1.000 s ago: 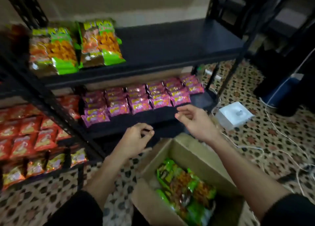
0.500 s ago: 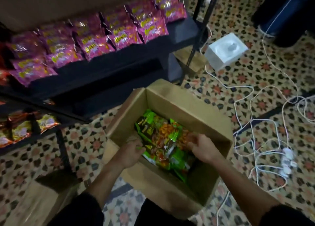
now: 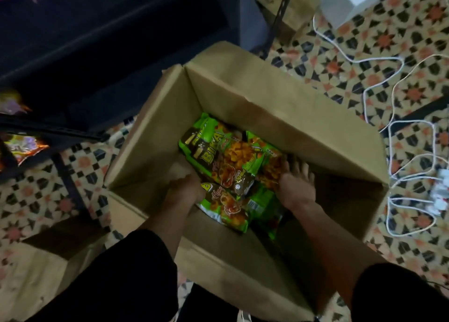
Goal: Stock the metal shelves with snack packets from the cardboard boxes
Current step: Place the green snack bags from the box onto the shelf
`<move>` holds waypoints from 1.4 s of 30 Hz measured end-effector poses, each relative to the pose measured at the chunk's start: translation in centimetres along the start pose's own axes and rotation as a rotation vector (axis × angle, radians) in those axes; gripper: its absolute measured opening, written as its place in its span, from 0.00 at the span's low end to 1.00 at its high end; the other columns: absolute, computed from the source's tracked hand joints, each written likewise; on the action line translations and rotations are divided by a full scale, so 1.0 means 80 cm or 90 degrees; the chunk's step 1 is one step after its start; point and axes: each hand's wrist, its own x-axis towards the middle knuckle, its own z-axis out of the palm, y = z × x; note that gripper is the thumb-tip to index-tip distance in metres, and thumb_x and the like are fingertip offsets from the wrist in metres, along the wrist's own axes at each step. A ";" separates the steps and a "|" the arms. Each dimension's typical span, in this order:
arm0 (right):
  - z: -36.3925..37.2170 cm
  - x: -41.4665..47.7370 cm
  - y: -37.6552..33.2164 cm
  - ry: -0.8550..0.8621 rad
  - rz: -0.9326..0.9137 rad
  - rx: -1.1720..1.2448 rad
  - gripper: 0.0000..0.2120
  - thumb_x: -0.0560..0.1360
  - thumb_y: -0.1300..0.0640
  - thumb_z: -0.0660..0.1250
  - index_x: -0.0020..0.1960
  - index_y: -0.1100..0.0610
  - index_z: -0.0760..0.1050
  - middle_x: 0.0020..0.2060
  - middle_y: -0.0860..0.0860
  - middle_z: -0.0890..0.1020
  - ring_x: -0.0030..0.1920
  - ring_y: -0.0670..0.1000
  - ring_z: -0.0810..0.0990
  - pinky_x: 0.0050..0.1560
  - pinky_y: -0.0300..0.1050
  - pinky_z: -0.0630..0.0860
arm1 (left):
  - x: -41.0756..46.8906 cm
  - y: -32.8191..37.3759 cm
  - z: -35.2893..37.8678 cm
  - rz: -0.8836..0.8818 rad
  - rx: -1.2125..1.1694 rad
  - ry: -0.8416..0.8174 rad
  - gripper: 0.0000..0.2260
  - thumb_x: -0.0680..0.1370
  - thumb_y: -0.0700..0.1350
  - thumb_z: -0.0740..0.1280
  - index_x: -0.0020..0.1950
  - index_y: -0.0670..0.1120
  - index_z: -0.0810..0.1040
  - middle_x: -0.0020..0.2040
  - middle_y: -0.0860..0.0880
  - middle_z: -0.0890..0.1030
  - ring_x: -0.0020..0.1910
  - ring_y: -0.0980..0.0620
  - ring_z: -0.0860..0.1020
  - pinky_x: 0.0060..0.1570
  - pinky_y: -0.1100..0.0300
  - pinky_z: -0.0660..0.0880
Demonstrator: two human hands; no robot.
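- Both my hands are down in the open box [image 3: 267, 98], which stands on the patterned floor [image 3: 379, 30] just in front of the dark shelf [image 3: 121, 42].
- Green packets [image 3: 228, 161] lie heaped on the box bottom. Bare cardboard shows to the left of the heap, and dark space to its right.
- My left hand [image 3: 187, 190] grips the heap's left edge, with the fingers curled under it and out of sight.
- My right hand [image 3: 295, 188] presses against the heap's right edge. The fingers are straight and point down into the box, clasping nothing.
- The flaps splay outward, so the mouth is wide above the heap.
- The box's far-left corner sits close to the shelf's lowest board, and a metal post [image 3: 281, 13] stands just beyond the far flap.
- White cables [image 3: 413, 121] loop over the floor to the right, close to the right flap.
- A white case [image 3: 349, 0] sits beyond the cables, at the top right.
- A second carton [image 3: 36, 273] sits at lower left, apart from the box.
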 end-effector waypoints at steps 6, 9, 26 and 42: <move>-0.002 -0.009 0.005 0.087 -0.016 -0.086 0.26 0.79 0.52 0.64 0.74 0.56 0.64 0.70 0.56 0.70 0.68 0.62 0.64 0.65 0.59 0.61 | 0.010 0.004 0.009 0.029 0.036 0.051 0.18 0.78 0.49 0.67 0.66 0.45 0.75 0.65 0.43 0.78 0.63 0.43 0.77 0.61 0.54 0.73; -0.023 -0.029 0.009 0.081 -0.031 -0.031 0.28 0.77 0.50 0.67 0.75 0.54 0.65 0.70 0.56 0.70 0.69 0.62 0.65 0.69 0.62 0.60 | -0.005 0.003 0.006 0.043 -0.037 0.058 0.17 0.75 0.45 0.72 0.61 0.41 0.79 0.60 0.41 0.81 0.59 0.42 0.79 0.59 0.53 0.76; -0.161 -0.216 0.049 0.111 -0.176 0.178 0.20 0.77 0.54 0.69 0.69 0.53 0.75 0.62 0.58 0.74 0.64 0.60 0.72 0.65 0.52 0.71 | -0.257 -0.026 -0.002 0.186 -0.395 0.375 0.14 0.77 0.43 0.71 0.61 0.41 0.79 0.55 0.40 0.83 0.55 0.40 0.79 0.50 0.55 0.72; -0.373 -0.282 0.137 0.233 -0.480 0.275 0.18 0.77 0.53 0.71 0.65 0.56 0.79 0.55 0.51 0.82 0.51 0.46 0.77 0.45 0.36 0.66 | -0.502 0.082 0.010 0.206 -0.736 0.615 0.03 0.80 0.46 0.68 0.50 0.47 0.78 0.45 0.54 0.84 0.45 0.56 0.82 0.45 0.56 0.78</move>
